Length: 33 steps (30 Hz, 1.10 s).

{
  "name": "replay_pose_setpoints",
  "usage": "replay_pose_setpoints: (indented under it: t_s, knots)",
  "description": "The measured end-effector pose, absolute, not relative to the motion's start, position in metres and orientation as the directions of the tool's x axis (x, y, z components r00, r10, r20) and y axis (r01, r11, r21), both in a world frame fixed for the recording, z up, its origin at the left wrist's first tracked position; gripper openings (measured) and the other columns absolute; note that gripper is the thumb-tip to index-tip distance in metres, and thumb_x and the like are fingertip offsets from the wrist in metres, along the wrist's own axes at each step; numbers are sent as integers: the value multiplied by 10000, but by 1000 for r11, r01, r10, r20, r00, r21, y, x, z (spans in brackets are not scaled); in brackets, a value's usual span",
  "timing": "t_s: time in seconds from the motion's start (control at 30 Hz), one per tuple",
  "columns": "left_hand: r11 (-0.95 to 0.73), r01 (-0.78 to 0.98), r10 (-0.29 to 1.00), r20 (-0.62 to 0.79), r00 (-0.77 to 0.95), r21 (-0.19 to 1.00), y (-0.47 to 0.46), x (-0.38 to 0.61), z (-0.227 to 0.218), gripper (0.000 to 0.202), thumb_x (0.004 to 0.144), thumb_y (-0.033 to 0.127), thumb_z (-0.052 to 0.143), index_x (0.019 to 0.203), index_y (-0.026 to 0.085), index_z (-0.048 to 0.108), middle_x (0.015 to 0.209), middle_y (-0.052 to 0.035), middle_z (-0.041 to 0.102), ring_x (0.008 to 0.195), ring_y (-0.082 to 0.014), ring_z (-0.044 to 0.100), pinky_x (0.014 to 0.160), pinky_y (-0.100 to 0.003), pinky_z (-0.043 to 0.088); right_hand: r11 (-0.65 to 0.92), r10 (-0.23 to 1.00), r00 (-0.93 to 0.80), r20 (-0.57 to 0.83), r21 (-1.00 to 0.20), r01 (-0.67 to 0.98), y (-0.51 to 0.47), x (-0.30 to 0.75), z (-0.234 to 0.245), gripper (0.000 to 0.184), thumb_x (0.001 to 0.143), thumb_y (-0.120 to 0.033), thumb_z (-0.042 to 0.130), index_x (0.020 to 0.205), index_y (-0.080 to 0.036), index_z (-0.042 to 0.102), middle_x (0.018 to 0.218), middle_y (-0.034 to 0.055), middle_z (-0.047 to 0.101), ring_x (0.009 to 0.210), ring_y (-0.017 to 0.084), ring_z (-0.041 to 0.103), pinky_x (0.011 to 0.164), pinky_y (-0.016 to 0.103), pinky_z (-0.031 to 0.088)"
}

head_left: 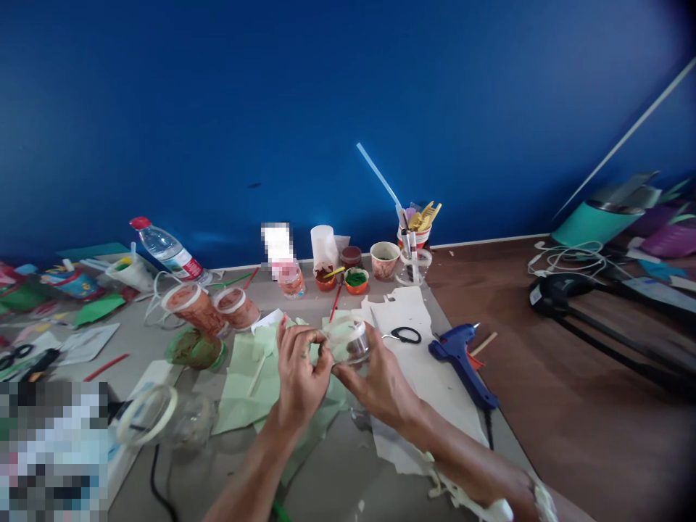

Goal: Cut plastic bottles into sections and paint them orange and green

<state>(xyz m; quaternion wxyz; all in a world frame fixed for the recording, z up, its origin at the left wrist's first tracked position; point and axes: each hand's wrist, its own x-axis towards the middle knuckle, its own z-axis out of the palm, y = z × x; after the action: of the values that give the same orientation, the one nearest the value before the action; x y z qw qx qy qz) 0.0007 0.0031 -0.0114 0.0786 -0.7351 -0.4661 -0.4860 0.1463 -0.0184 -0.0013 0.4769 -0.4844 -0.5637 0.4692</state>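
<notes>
My right hand is closed round a small clear plastic cup with a pale rim, held tilted above the table. Close against it, my left hand has its fingers curled to the thumb in a pinch; what sits between those fingertips is too small or blurred to name. Beneath both hands lie pale green paper sheets and a torn white sheet. Scissors with a black handle rest on the white sheet beyond my right hand. Whitish dried stuff clings to my right forearm.
A blue glue gun lies at the right. Brown-coated cups and a green-brown one stand left, near a water bottle. Paint cups line the back. A clear container with a pale ring lies front left.
</notes>
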Motion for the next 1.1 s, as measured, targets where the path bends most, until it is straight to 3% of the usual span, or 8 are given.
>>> replay_pose_setpoints:
  t_s: [0.13,0.33,0.47,0.7,0.9,1.0,1.1]
  knots:
    - [-556,743,635,767,92,371,4,1,-12,167,750,78,490,804,233,463,764,11,544,751,-174,563,1028,-536,398,102,993,-72,95,-990,99,-18,146,-5,490,704,-204,676,1148,-205,469,998,62,651,824,184,632,760,314,521]
    - [-518,680,715,699,11,520,1,4,-10,142,784,91,441,792,231,456,758,-9,527,808,-188,607,834,-365,521,74,995,-71,71,-997,38,-18,145,-10,470,701,-218,706,1119,-193,492,975,55,648,812,182,618,737,303,517]
    - [-489,645,761,649,-15,588,0,4,-10,126,784,102,440,757,224,460,775,-20,539,792,-183,606,767,-319,518,39,995,-94,42,-999,-28,-19,145,-9,465,713,-241,713,1124,-189,501,987,66,662,807,186,629,726,303,516]
    - [-446,656,772,633,-62,608,1,4,-12,110,763,112,450,747,220,461,729,-6,529,660,-152,537,647,-271,476,-37,989,-144,-16,-988,-150,-19,143,-10,443,725,-251,705,1117,-179,511,991,74,668,816,192,632,704,295,509]
    - [-396,567,821,555,-134,722,4,3,-13,89,771,145,475,723,219,480,696,4,542,632,-147,548,614,-269,475,-87,987,-147,-60,-978,-191,-19,143,-10,392,735,-263,693,1070,-177,508,899,37,654,707,146,599,631,258,487]
    - [-370,398,865,467,-180,839,8,1,-14,118,838,186,461,725,220,460,691,11,558,679,-150,609,696,-295,517,-102,985,-157,-64,-964,-246,-18,144,-11,344,777,-296,659,1059,-184,497,848,10,631,656,120,572,583,234,463]
    - [-411,383,838,508,-199,827,8,0,-15,105,902,237,445,808,217,484,763,-13,581,781,-164,633,783,-327,517,-101,986,-153,-65,-966,-240,-17,146,-13,331,789,-317,655,1043,-185,488,787,-17,591,614,104,534,550,222,441]
